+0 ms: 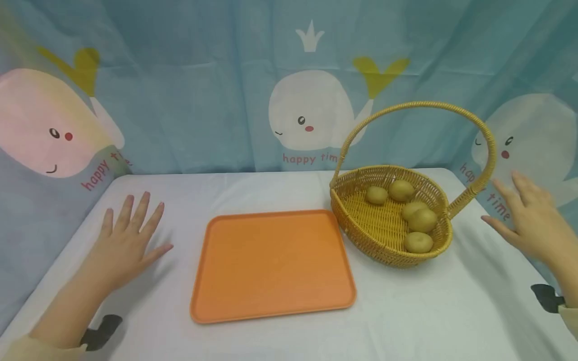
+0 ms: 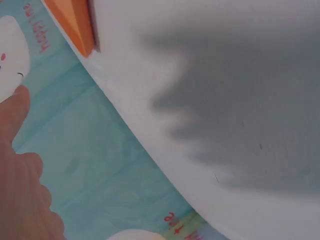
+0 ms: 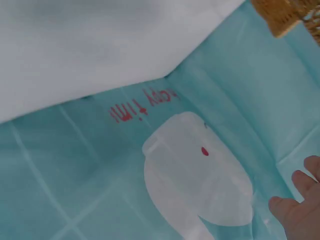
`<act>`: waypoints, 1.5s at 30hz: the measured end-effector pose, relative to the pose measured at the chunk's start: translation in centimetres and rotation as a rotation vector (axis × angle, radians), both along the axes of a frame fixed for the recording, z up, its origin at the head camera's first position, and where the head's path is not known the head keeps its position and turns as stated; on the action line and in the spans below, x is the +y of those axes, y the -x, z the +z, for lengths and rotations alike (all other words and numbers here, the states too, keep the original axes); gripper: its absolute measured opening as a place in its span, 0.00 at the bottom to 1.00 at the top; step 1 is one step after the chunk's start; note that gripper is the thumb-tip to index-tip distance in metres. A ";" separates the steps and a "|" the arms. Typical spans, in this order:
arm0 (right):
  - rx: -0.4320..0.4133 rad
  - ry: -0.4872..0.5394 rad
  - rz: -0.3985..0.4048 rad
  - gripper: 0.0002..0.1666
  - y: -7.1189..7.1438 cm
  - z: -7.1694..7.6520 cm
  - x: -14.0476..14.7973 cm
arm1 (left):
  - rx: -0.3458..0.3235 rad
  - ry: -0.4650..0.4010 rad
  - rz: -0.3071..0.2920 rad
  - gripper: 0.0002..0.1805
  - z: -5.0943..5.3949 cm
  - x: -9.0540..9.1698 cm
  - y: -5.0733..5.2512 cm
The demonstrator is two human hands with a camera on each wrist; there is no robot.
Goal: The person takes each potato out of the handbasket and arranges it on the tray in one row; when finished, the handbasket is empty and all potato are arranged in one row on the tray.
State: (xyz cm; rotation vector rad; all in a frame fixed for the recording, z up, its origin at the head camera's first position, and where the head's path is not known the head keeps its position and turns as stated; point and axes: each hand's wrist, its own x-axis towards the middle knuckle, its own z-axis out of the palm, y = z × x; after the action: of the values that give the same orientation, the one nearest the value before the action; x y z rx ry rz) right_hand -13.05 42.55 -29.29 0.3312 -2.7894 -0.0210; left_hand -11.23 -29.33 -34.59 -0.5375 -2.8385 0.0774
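Note:
My left hand (image 1: 124, 245) is held with fingers spread over the left side of the white table, left of an orange tray (image 1: 273, 265). Nothing is in it. On the right, my right hand (image 1: 535, 220) hovers with straight, parted fingers beside a woven basket (image 1: 361, 240) with a tall arched handle. Several potatoes (image 1: 418, 242) lie inside the basket, mostly toward its right side. The tray holds nothing and its right edge lies close to the basket. In the left wrist view a corner of the orange tray (image 2: 75, 25) shows; the right wrist view catches part of the basket (image 3: 280, 15).
A white cloth (image 1: 289, 336) covers the table. Blue curtains (image 1: 189, 110) printed with whales hang along the back and both sides. Dark straps (image 1: 101, 333) show near the wrists.

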 end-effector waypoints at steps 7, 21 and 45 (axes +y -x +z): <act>0.276 0.179 0.114 0.45 -1.7 0.0 -1.9 | -0.012 -0.031 -0.039 0.50 -1.5 1.8 -1.8; 0.478 0.364 0.390 0.37 -1.3 -1.0 -9.0 | -0.228 -0.231 -0.067 0.52 -4.3 5.5 -5.0; -0.326 0.266 0.359 0.20 1.5 -2.1 -10.0 | -0.470 -0.362 -0.075 0.44 -5.2 6.5 -4.9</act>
State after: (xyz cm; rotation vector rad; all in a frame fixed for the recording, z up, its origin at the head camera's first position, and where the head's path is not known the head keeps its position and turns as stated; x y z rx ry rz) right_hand -14.60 32.50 -31.40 0.8223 -2.9477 0.5261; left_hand -6.29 -22.88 -39.79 -0.6453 -3.1559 -0.6450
